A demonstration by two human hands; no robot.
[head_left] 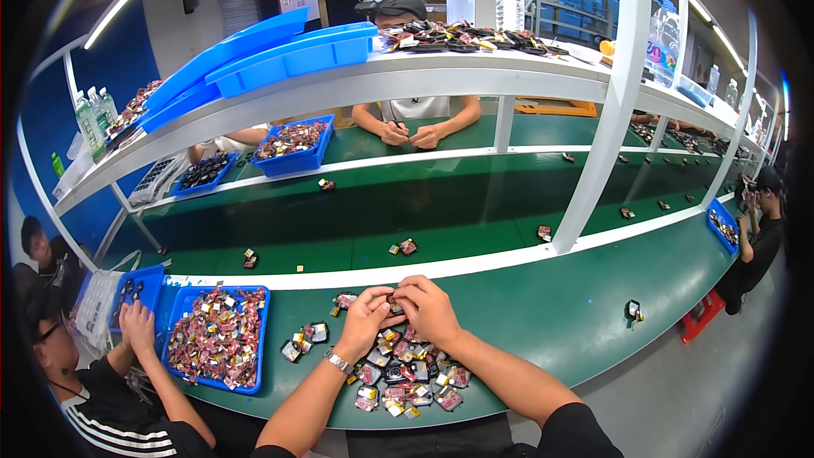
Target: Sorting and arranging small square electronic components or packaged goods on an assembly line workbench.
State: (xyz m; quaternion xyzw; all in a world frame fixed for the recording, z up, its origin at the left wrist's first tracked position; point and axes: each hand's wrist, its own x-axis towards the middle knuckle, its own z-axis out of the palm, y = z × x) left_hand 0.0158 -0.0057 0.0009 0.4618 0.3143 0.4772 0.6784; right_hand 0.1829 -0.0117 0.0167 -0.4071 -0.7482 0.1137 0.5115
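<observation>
Small part [393, 304], dark with some red, mostly hidden by my fingers, pinched between my left hand [365, 322] and right hand [430, 312] near the pile's far edge. Pile of parts [411, 373] on the green table [543, 314] between my forearms: black, red, grey, yellow and white, jumbled, overlapping, turned every way. Similar loose parts [318, 332] lie just left of my left wrist.

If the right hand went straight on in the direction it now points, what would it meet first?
Most likely the small part at the fingertips of the right hand, then the left hand close beyond; the exact gap is unclear.
</observation>
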